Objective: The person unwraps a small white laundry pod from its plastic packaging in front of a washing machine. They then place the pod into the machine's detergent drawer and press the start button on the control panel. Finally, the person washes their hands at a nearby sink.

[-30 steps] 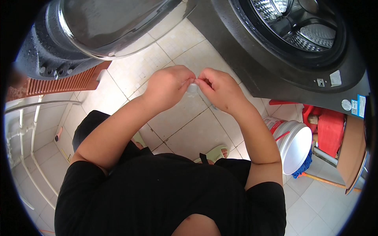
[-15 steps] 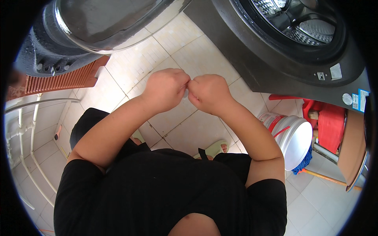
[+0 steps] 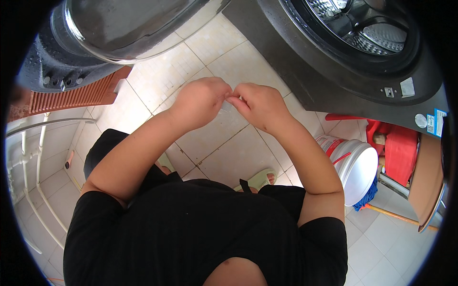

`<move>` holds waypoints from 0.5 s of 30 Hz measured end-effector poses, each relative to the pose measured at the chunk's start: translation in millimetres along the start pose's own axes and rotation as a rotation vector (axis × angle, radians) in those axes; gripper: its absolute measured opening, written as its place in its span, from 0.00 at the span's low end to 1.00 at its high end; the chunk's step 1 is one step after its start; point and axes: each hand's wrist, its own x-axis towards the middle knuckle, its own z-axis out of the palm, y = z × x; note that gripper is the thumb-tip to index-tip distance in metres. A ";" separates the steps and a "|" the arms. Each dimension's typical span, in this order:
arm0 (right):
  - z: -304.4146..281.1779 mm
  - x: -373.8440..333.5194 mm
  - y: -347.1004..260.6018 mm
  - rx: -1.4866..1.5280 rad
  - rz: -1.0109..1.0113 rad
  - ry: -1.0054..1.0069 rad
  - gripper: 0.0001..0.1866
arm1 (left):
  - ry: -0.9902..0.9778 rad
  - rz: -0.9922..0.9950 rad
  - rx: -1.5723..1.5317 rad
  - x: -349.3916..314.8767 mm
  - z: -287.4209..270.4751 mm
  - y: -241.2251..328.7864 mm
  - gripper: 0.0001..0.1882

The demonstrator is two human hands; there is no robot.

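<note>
My left hand and my right hand meet at the fingertips in front of me, above the tiled floor. Both are closed in a pinch. From between them hangs a small clear piece of plastic film, thin and see-through; its shape and contents cannot be made out. The right thumb and forefinger press together at its upper edge. The left fingers are curled, partly hidden behind the back of that hand.
At the upper right stands a dark front-loading washing machine with its drum exposed; its round door hangs open at the upper left. White buckets, a blue mop head and cardboard lie to the right, a white pipe rack to the left.
Both hands have risen slightly away from my body. The right hand has turned, so its thumb and forefinger now show, and more of the clear film is visible below the fingers.
</note>
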 end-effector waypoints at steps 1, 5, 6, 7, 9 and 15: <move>3.2 1.3 3.6 -0.040 -0.022 -0.026 0.09 | -0.014 0.024 0.028 -0.2 1.1 -0.1 0.04; 9.2 3.1 4.7 -0.095 -0.123 -0.097 0.06 | -0.042 0.070 0.134 -3.0 3.7 -1.0 0.03; 10.7 2.5 4.3 -0.121 -0.152 -0.086 0.05 | -0.042 0.069 0.156 -3.6 4.1 -0.8 0.03; 12.4 1.4 3.7 -0.146 -0.181 -0.076 0.05 | -0.034 0.065 0.161 -4.1 5.1 -1.0 0.02; 16.5 -0.6 3.3 -0.181 -0.232 -0.036 0.04 | -0.017 0.055 0.171 -5.4 8.4 -2.5 0.02; 28.3 -6.6 4.8 -0.278 -0.357 0.048 0.03 | -0.008 0.033 0.142 -7.2 14.2 -2.2 0.04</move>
